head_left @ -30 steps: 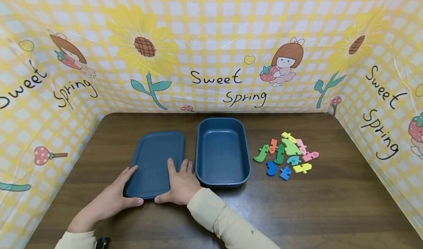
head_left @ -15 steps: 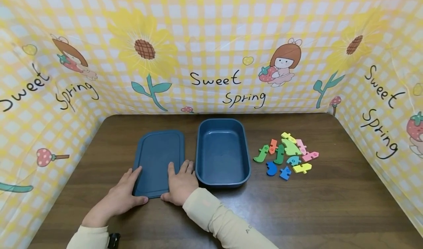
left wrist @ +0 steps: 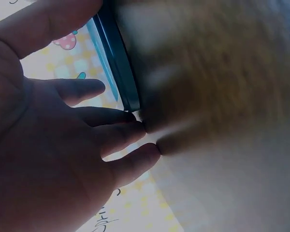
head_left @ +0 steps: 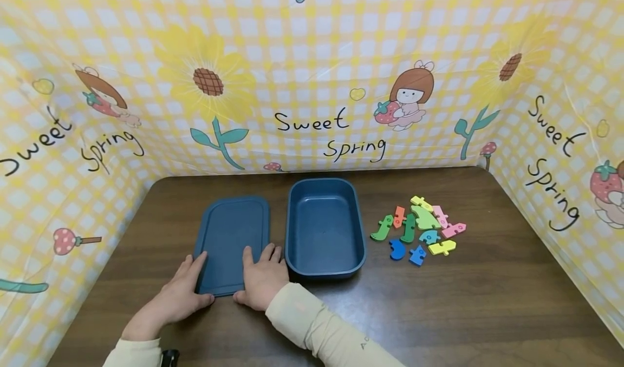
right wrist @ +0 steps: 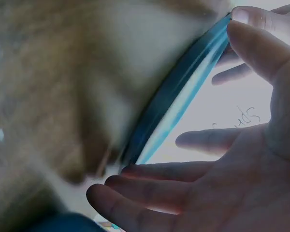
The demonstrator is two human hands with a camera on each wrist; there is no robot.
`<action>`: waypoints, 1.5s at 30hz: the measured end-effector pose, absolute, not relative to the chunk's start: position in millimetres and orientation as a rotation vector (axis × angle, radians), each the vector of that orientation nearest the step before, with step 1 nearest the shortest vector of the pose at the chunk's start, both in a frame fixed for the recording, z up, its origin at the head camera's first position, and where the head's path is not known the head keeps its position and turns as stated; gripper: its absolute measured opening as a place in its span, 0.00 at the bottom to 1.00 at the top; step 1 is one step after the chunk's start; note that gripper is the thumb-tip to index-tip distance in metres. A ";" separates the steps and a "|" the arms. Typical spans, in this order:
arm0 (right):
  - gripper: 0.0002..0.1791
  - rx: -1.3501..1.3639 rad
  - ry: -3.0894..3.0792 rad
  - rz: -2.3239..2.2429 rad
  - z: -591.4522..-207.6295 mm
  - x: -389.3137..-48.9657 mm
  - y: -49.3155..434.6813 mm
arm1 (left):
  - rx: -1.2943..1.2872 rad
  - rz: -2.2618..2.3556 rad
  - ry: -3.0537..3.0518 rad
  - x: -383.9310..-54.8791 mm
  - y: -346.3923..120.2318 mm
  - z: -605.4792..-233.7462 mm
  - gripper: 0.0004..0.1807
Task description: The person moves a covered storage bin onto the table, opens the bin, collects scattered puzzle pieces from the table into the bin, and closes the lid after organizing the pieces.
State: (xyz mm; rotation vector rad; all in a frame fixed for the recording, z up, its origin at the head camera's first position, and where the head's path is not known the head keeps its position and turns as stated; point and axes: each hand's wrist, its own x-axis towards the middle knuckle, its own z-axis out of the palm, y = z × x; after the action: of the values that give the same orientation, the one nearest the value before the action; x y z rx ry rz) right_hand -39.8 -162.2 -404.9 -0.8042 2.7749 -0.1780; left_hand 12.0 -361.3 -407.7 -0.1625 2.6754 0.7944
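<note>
A dark blue rectangular lid [head_left: 226,242] with rounded corners lies flat on the table, left of centre in the head view. My left hand [head_left: 180,296] touches its left side and near corner, thumb along the near edge. On the opposite side, my right hand [head_left: 265,277] rests with fingers spread over the right edge and its thumb by the near edge. In the left wrist view the lid's edge [left wrist: 121,63] shows beside straight fingers. The right wrist view has the lid's rim [right wrist: 179,92] between thumb and outstretched fingers. A matching deep box [head_left: 325,237] stands just right of my right hand.
Several flat coloured puzzle pieces [head_left: 427,218] lie loosely grouped right of the box, in green, yellow, pink, orange and blue. Checked cloth walls [head_left: 302,74] enclose the brown wooden table [head_left: 439,307] at the back and both sides.
The lid has shifted slightly to the right and straightened beside the box, and my left hand moved right with it. My right hand stays at the lid's right edge. The head view tilts a little.
</note>
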 end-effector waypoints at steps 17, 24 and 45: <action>0.24 -1.171 2.970 -0.549 -362.7 -44.7 -137.1 | 0.010 0.974 2.832 13.7 -337.7 -387.2 0.50; 0.26 -1.217 2.849 -0.692 -348.6 -62.4 -103.7 | 0.138 0.999 2.867 1.2 -307.7 -370.3 0.43; 0.32 -0.943 2.941 -0.816 -357.5 -111.4 22.0 | 0.234 0.940 2.771 -49.3 -216.6 -378.6 0.59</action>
State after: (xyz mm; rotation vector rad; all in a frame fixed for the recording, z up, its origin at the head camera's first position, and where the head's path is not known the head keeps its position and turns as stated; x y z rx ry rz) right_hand -111.4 22.0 -357.5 -0.9428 2.9411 -0.8162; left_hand -49.3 -216.6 -378.6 0.2341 2.7709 0.9396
